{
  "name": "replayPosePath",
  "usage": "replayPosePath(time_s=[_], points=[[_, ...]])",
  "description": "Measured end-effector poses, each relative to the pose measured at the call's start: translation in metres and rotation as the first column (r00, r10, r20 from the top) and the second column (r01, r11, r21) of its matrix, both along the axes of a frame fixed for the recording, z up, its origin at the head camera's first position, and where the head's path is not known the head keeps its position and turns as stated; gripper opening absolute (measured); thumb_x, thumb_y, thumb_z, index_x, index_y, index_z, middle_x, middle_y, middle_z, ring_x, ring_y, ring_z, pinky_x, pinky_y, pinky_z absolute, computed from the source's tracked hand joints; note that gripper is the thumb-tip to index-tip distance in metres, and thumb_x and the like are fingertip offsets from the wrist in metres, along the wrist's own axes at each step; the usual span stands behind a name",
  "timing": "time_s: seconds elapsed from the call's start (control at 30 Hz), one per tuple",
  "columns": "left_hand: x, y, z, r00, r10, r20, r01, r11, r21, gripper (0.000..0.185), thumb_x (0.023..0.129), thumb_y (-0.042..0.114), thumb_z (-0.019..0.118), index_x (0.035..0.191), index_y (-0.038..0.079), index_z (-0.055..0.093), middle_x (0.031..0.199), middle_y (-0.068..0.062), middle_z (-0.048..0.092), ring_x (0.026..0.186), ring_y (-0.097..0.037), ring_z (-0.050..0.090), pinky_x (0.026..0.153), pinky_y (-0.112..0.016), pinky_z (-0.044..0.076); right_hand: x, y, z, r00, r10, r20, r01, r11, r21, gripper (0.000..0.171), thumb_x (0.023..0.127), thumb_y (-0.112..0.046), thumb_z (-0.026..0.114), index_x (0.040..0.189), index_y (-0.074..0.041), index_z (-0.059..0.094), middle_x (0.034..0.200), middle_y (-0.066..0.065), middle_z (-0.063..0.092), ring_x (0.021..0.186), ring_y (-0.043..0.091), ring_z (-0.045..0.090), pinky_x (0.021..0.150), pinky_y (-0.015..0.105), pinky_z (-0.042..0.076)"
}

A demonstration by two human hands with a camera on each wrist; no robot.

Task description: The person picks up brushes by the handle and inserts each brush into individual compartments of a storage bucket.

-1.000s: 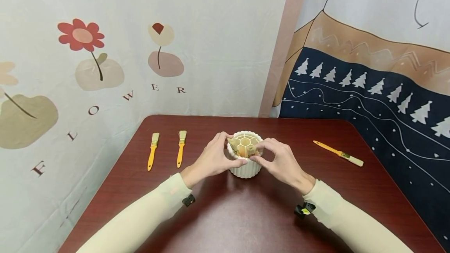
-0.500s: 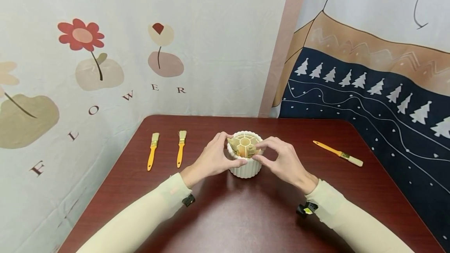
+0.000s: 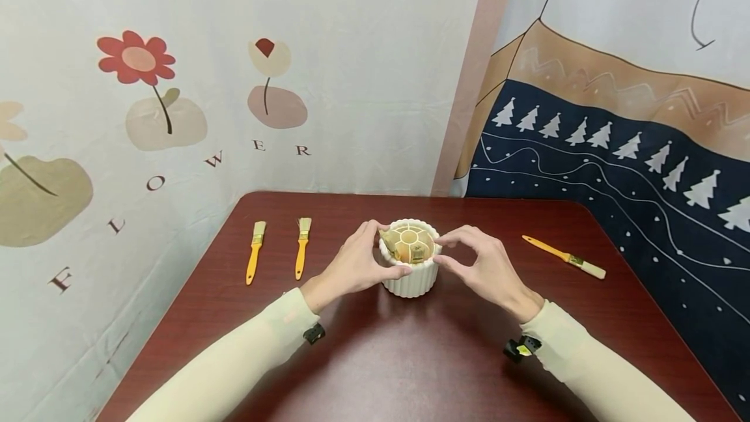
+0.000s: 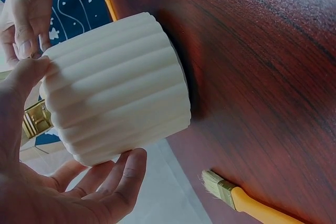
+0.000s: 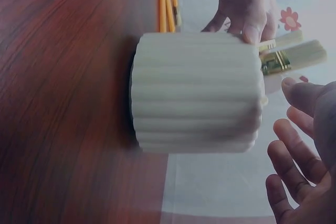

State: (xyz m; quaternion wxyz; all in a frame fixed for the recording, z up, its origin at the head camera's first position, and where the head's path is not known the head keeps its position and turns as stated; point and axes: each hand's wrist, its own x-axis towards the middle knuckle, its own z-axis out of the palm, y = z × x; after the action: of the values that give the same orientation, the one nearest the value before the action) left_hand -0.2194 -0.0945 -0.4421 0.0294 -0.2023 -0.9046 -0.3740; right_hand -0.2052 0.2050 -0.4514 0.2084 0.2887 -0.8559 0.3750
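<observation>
A white ribbed round holder point(image 3: 409, 284) with a divided top stands upright on the table. My left hand point(image 3: 356, 262) grips its left side, thumb at the near rim and fingers around the far side, as the left wrist view also shows. Two paintbrushes poke out of the holder, bristles up; a wide brush point(image 5: 299, 59) and a second brush point(image 5: 283, 40) show in the right wrist view. Their handles are hidden inside. My right hand point(image 3: 486, 269) is just right of the rim, fingers spread and holding nothing; the right wrist view shows a gap between it and the wide brush.
Two yellow-handled paintbrushes lie on the table's left, an outer brush point(image 3: 254, 253) and an inner brush point(image 3: 302, 248). Another paintbrush point(image 3: 564, 256) lies at the right. The dark red table point(image 3: 404, 370) backs onto printed cloth point(image 3: 363, 83).
My right hand has let go of the brush at the holder's near right and drawn away to the right. That brush stays in the holder. My left hand keeps its grip.
</observation>
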Motion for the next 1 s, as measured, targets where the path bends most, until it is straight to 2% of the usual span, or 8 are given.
replayPosePath(time_s=[0.2, 0.3, 0.47, 0.77, 0.93, 1.0], points=[[0.000, -0.001, 0.001, 1.000, -0.007, 0.012, 0.006, 1.000, 0.014, 0.081, 0.084, 0.047, 0.105, 0.142, 0.009, 0.063, 0.145, -0.007, 0.072, 0.128, -0.026, 0.072, 0.111, -0.049, 0.060, 0.000, 0.012, -0.002, 0.999, -0.047, 0.022, 0.047, 0.999, 0.008, 0.040, 0.092, -0.016, 0.102, 0.128, -0.021, 0.086, 0.121, -0.006, 0.085, 0.113, 0.016, 0.077, 0.104, 0.016, 0.056], [0.001, -0.001, 0.001, 1.000, -0.007, 0.015, 0.007, 1.000, 0.020, 0.080, 0.084, 0.046, 0.105, 0.142, 0.010, 0.063, 0.145, -0.008, 0.072, 0.128, -0.026, 0.072, 0.112, -0.049, 0.060, 0.000, 0.019, -0.002, 0.996, -0.079, 0.039, 0.078, 0.997, 0.017, 0.041, 0.093, -0.018, 0.101, 0.130, -0.025, 0.086, 0.123, -0.006, 0.085, 0.114, 0.016, 0.077, 0.105, 0.020, 0.057], [-0.001, -0.002, 0.001, 1.000, -0.008, 0.007, 0.008, 1.000, 0.017, 0.080, 0.083, 0.046, 0.105, 0.142, 0.010, 0.064, 0.144, -0.008, 0.074, 0.127, -0.026, 0.074, 0.112, -0.050, 0.061, -0.002, 0.031, -0.004, 0.988, -0.139, 0.072, 0.136, 0.990, 0.040, 0.040, 0.096, -0.023, 0.100, 0.132, -0.028, 0.085, 0.125, -0.008, 0.084, 0.119, 0.016, 0.077, 0.108, 0.036, 0.062], [-0.003, -0.004, -0.001, 1.000, -0.014, 0.004, 0.014, 1.000, 0.008, 0.081, 0.084, 0.045, 0.104, 0.144, 0.010, 0.064, 0.136, -0.007, 0.077, 0.123, -0.024, 0.075, 0.109, -0.045, 0.060, -0.004, 0.055, -0.005, 0.969, -0.211, 0.129, 0.202, 0.976, 0.084, 0.040, 0.100, -0.032, 0.096, 0.137, -0.024, 0.083, 0.132, 0.001, 0.083, 0.124, 0.026, 0.076, 0.109, 0.057, 0.059], [-0.002, -0.003, -0.001, 1.000, -0.013, 0.010, 0.013, 1.000, 0.011, 0.083, 0.084, 0.045, 0.104, 0.147, 0.009, 0.063, 0.134, -0.006, 0.077, 0.122, -0.023, 0.075, 0.108, -0.044, 0.060, -0.006, 0.071, -0.008, 0.958, -0.252, 0.134, 0.239, 0.965, 0.107, 0.043, 0.100, -0.034, 0.096, 0.140, -0.023, 0.082, 0.133, 0.003, 0.081, 0.122, 0.026, 0.074, 0.106, 0.052, 0.058], [-0.002, -0.003, 0.000, 1.000, -0.010, 0.012, 0.010, 1.000, 0.013, 0.083, 0.084, 0.044, 0.104, 0.147, 0.009, 0.063, 0.133, -0.006, 0.077, 0.122, -0.023, 0.075, 0.108, -0.044, 0.060, -0.007, 0.078, -0.009, 0.955, -0.260, 0.140, 0.246, 0.963, 0.112, 0.044, 0.101, -0.033, 0.095, 0.141, -0.022, 0.082, 0.135, 0.005, 0.081, 0.123, 0.028, 0.073, 0.106, 0.054, 0.058]])
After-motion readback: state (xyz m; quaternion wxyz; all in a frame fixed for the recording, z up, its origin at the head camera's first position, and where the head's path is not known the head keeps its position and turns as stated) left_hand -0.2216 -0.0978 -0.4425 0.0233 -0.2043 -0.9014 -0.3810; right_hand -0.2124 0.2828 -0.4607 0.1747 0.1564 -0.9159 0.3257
